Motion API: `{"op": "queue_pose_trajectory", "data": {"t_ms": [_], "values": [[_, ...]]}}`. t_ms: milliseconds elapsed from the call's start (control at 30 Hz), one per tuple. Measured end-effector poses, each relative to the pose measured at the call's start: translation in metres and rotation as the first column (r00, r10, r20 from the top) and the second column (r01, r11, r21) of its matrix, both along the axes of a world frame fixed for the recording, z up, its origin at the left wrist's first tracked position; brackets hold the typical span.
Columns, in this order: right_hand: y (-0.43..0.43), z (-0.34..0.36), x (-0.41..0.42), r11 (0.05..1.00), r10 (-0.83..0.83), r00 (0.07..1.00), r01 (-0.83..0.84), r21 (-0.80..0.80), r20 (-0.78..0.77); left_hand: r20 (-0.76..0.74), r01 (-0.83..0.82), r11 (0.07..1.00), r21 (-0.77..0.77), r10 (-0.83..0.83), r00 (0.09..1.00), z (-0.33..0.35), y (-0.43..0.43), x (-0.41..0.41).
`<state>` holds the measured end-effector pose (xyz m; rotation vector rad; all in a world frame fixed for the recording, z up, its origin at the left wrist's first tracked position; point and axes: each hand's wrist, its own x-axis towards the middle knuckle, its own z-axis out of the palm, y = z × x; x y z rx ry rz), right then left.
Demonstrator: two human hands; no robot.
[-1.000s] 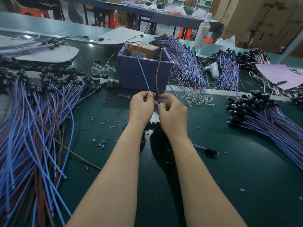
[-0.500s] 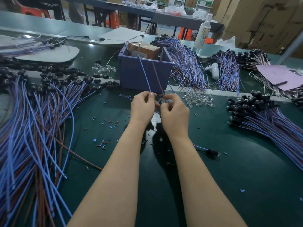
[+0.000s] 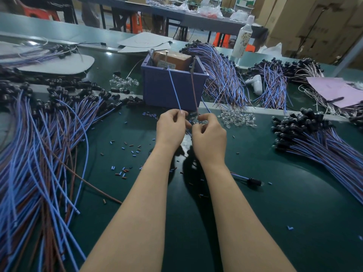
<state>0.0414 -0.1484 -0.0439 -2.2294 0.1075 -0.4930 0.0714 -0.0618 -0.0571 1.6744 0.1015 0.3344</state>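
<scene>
Fingers (image 3: 181,114) curled tight, one thin blue plastic-coated wire (image 3: 174,91) is pinched by the left hand (image 3: 170,130), one thin brown wire (image 3: 194,93) by the right hand (image 3: 209,136).

Box (image 3: 172,91) set at middle of table (image 3: 294,222); two wires (image 3: 174,89) led down its front. Left wire bundle (image 3: 39,154) and right wire bundle (image 3: 324,146) laid either side. Bulb pile (image 3: 237,118) noted just right of box. Bottle (image 3: 242,41) stood behind, right.

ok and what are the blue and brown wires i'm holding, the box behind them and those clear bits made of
Blue wire in the left hand and brown wire at the right hand: matte, flexible plastic sheath, likely metal inside, unseen. Box: rigid moulded plastic, dull purple-blue, flat walls. Clear bits: transparent glossy plastic or glass, glinting; can't tell which.
</scene>
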Motion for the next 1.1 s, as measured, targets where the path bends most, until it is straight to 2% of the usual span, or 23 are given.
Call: {"op": "queue_pose_trajectory", "data": {"t_ms": [333,1100], "values": [[0.0003,0.0006,-0.0003,1.000,-0.006,1.000,0.006,0.019,-0.009,0.029,-0.036,0.999,0.040,0.035,0.999,-0.0015,-0.0008,-0.0019],[-0.0011,0.0007,-0.0004,0.997,-0.039,0.999,0.041,0.059,-0.022,0.003,0.018,1.000,0.002,-0.018,1.000,-0.0011,-0.0012,-0.0003]]}}
